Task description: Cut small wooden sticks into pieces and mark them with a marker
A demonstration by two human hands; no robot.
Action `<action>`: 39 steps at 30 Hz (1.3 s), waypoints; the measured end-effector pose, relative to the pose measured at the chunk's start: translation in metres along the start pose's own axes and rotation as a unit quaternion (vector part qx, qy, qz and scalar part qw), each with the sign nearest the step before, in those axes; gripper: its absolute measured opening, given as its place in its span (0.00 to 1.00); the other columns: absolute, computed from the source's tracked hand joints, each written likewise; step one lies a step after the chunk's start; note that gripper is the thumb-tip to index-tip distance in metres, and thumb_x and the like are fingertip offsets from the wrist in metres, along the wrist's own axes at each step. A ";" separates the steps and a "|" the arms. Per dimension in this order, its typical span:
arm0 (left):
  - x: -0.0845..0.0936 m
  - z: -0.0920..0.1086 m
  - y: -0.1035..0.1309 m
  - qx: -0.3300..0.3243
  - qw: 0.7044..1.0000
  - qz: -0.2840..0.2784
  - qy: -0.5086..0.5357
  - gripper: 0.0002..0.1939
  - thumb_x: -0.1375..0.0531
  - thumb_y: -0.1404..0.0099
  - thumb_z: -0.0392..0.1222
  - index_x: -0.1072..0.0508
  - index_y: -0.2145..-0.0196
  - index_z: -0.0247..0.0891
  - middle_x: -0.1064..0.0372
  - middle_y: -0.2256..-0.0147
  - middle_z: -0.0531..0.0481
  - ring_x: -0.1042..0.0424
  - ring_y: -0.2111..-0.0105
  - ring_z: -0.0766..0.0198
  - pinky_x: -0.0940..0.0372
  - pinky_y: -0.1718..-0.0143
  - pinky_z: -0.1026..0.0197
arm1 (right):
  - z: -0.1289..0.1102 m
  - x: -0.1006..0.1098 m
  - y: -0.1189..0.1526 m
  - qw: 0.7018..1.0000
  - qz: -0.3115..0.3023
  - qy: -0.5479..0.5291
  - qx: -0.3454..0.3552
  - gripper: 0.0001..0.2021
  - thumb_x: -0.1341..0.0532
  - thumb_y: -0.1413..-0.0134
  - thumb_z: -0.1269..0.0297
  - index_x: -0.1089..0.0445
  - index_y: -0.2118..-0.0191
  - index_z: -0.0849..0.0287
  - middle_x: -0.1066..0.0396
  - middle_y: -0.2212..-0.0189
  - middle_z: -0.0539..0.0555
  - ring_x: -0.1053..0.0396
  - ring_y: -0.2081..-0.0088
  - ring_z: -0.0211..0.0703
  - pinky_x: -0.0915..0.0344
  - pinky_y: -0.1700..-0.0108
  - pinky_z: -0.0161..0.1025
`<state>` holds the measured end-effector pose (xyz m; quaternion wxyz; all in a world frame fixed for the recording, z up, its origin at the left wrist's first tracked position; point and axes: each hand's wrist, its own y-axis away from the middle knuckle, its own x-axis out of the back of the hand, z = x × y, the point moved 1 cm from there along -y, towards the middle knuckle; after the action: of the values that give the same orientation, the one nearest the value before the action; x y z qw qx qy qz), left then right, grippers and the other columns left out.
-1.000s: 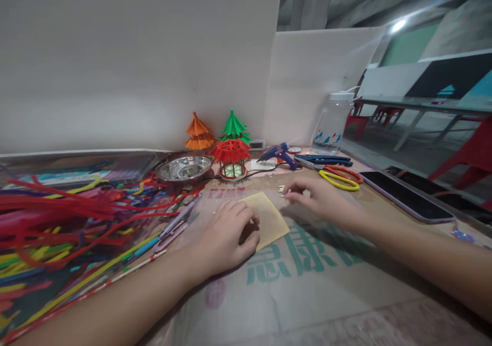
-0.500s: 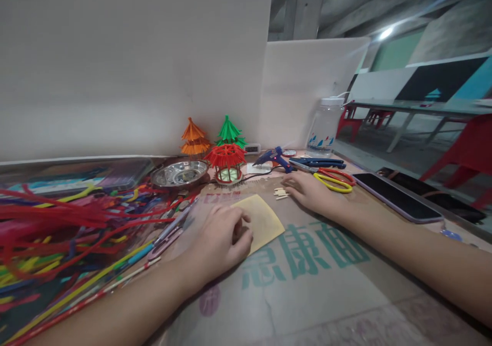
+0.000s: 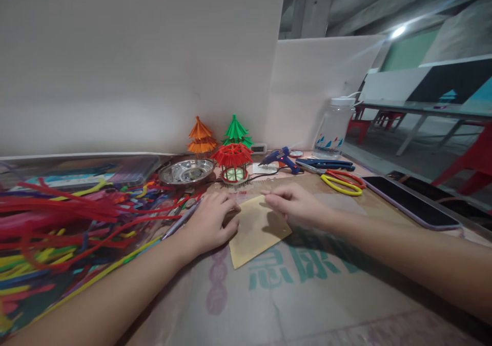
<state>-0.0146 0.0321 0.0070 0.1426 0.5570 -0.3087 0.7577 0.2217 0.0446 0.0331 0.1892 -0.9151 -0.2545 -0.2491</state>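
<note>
A yellow square of paper (image 3: 253, 238) lies on the covered tabletop between my hands. My left hand (image 3: 211, 220) rests at its left edge, fingers loosely curved and thumb apart, with nothing gripped. Over the paper's upper right side, my right hand (image 3: 295, 203) has thumb and fingertips pinched together. What sits between them is too small to make out. Behind the paper stands a little red-roofed pavilion (image 3: 232, 156) of pipe cleaners, in front of an orange tiered roof (image 3: 201, 136) and a green one (image 3: 235, 129).
Colourful pipe cleaners (image 3: 77, 212) heap up on the left beside a metal dish (image 3: 187, 171). A blue glue gun (image 3: 282, 159), scissors (image 3: 342, 181), blue-handled pliers (image 3: 326, 164), a clear bottle (image 3: 331, 128) and a phone (image 3: 411, 202) line the right side. A white partition (image 3: 134, 69) closes the back.
My right hand has moved left from beside the small pale sticks to above the paper. Those sticks no longer show. The left hand has shifted left, uncovering more paper. The view has turned slightly.
</note>
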 end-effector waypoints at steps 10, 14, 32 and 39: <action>-0.005 -0.004 -0.003 -0.002 1.000 0.023 0.004 0.09 0.44 0.37 0.39 0.25 0.61 0.39 0.30 0.59 0.44 0.33 0.54 0.50 0.40 0.52 0.48 | -0.013 -0.024 0.003 0.990 -0.098 -0.100 -0.006 0.31 0.44 0.45 0.33 0.42 0.80 0.57 0.43 0.85 0.45 0.43 0.81 0.34 0.45 0.76 0.34; -0.007 -0.010 -0.005 0.010 0.999 0.030 0.038 0.14 0.48 0.35 0.35 0.23 0.61 0.39 0.29 0.59 0.45 0.32 0.53 0.53 0.40 0.51 0.51 | -0.017 -0.033 0.004 0.982 -0.184 -0.048 -0.011 0.31 0.42 0.46 0.34 0.39 0.81 0.59 0.43 0.86 0.45 0.44 0.80 0.33 0.44 0.74 0.33; -0.006 -0.011 -0.004 0.018 0.999 0.043 0.004 0.15 0.46 0.35 0.38 0.19 0.58 0.42 0.26 0.56 0.46 0.30 0.52 0.55 0.40 0.48 0.51 | -0.021 -0.031 0.023 0.954 -0.237 -0.174 -0.051 0.30 0.44 0.44 0.34 0.37 0.76 0.60 0.37 0.83 0.47 0.42 0.81 0.32 0.44 0.77 0.32; -0.007 -0.020 -0.003 0.077 0.993 0.055 -0.065 0.21 0.47 0.31 0.46 0.24 0.47 0.38 0.28 0.48 0.42 0.33 0.47 0.46 0.42 0.45 0.43 | -0.008 0.014 0.060 0.997 -0.069 0.033 0.014 0.23 0.47 0.34 0.46 0.26 0.58 0.61 0.23 0.56 0.63 0.26 0.53 0.48 0.32 0.47 0.47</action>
<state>-0.0252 0.0480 -0.0027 0.0372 0.5962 -0.2886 0.7482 0.2626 -0.0023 0.0343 0.1921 -0.8840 -0.3141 -0.2879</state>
